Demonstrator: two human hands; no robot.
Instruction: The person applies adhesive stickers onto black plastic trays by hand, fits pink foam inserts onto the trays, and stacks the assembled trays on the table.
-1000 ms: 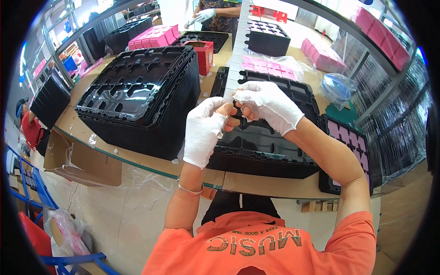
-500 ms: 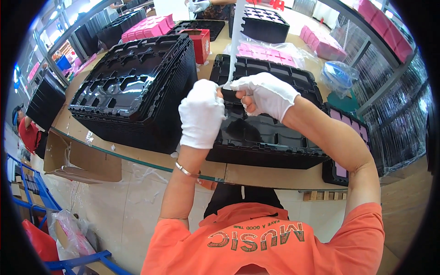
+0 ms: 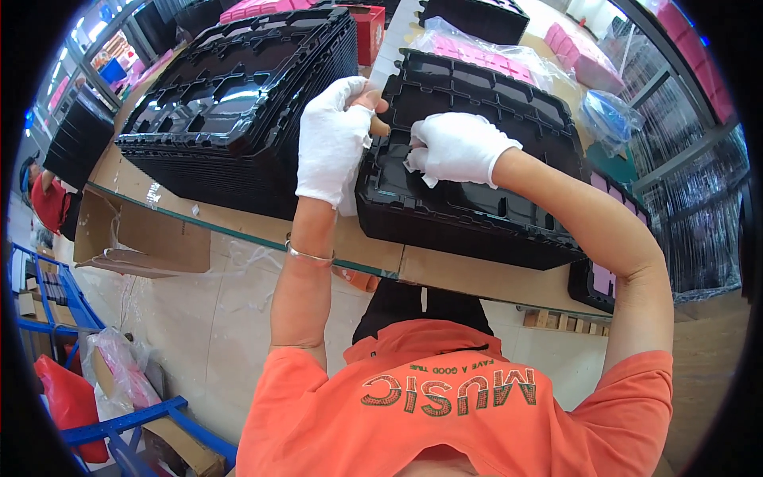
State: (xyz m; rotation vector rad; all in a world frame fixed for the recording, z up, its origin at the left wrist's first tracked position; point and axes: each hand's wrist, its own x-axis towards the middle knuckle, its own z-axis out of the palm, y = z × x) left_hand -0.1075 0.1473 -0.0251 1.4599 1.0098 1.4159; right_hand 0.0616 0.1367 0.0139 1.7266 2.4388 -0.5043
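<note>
My left hand (image 3: 334, 139), in a white glove with bare fingertips, is closed on a long white strip (image 3: 393, 40). The strip runs up and away from the hand, and a lower piece of it shows beside the wrist. Just to the right, my right hand (image 3: 462, 149), gloved the same way, is curled closed low over a stack of black plastic trays (image 3: 509, 103). A ragged whitish edge shows at its fingers; whether that is a scrap or frayed glove I cannot tell. Left of my hands stands a taller stack of glossy black trays (image 3: 238, 87).
Pink moulded trays (image 3: 485, 60) in clear film lie behind the right stack. A red box (image 3: 369, 33) stands behind the left one. A wrapped blue roll (image 3: 608, 119) lies at the right. A cardboard box (image 3: 143, 238) sits below the table edge; a person in red (image 3: 52, 203) is far left.
My hands have parted from their meeting point on the strip. The left has risen with the strip, which now leans along the gap between the stacks; the right has closed lower. The view has shifted.
</note>
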